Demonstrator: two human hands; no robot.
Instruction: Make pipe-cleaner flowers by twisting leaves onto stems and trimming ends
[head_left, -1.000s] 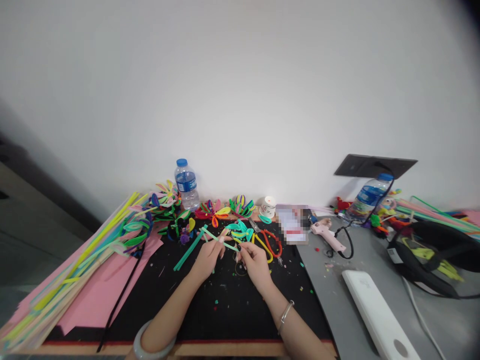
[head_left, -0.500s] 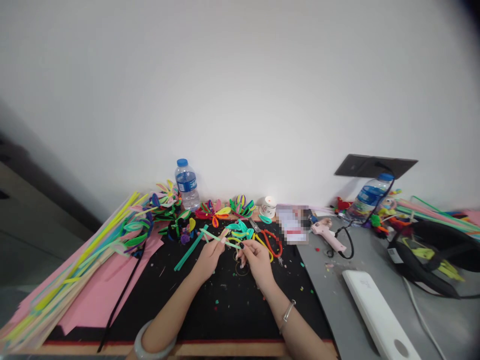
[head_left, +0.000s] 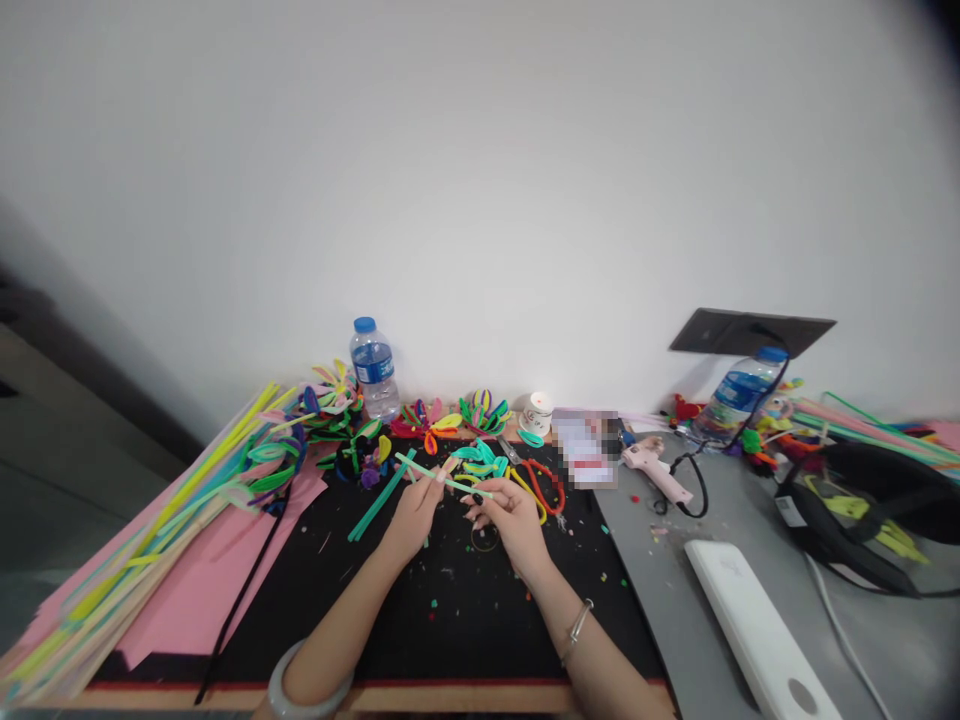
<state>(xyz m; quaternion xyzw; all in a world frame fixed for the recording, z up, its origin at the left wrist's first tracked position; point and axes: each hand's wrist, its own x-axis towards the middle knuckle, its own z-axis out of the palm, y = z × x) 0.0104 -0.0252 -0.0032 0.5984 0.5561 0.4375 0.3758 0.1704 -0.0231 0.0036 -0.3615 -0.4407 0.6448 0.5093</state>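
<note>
Since a second ago the right hand has slid slightly right along the green pipe cleaner; left hand barely moved. Room: plain white wall behind, black work mat on a wooden table, grey desk surface to the right. Pink paper sheets with a long bundle of coloured stems far left. Two water bottles at the wall, one left, one right. White flat device near right, pink glue gun mid right, red and yellow scissors just right of the hands. Pipe cleaner is pinched in both hands' fingertips, held above the mat centre, its left end poking out past the left hand. It's thin, straight, light green, fuzzy, tilted down to the right.
</note>
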